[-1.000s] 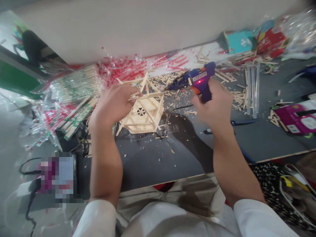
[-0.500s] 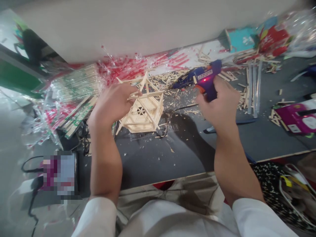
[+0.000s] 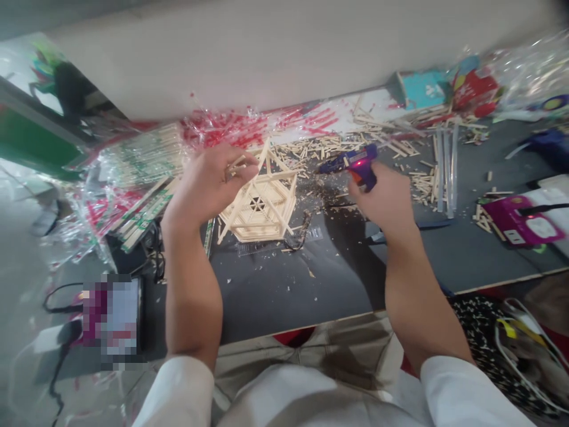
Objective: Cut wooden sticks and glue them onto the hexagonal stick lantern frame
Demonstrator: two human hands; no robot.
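Observation:
A blue glue gun (image 3: 362,165) with a lit red light is gripped in my right hand (image 3: 387,196), its nozzle pointing left above the table. My left hand (image 3: 207,181) is closed, pinching a short wooden stick (image 3: 236,163) between thumb and fingers. Just right of that hand stands a framework of pale wooden sticks (image 3: 267,228), built in stacked hexagon layers with a small dark opening in its middle. Crossed sticks rise to a point at its far side. The left fingers overlap its upper left part, and whether they touch it I cannot tell.
Loose stick offcuts (image 3: 331,144) litter the back. Clear glue sticks (image 3: 446,172) lie to the right, near a magenta box (image 3: 520,220). Wrapped stick bundles (image 3: 142,151) sit at the left, and a phone (image 3: 122,320) at the lower left. A blade (image 3: 431,224) lies beyond the right forearm.
My right hand has moved the glue gun left and slightly down, its nozzle now turned left. My left hand has lifted slightly from the framework, showing the stick in its fingers.

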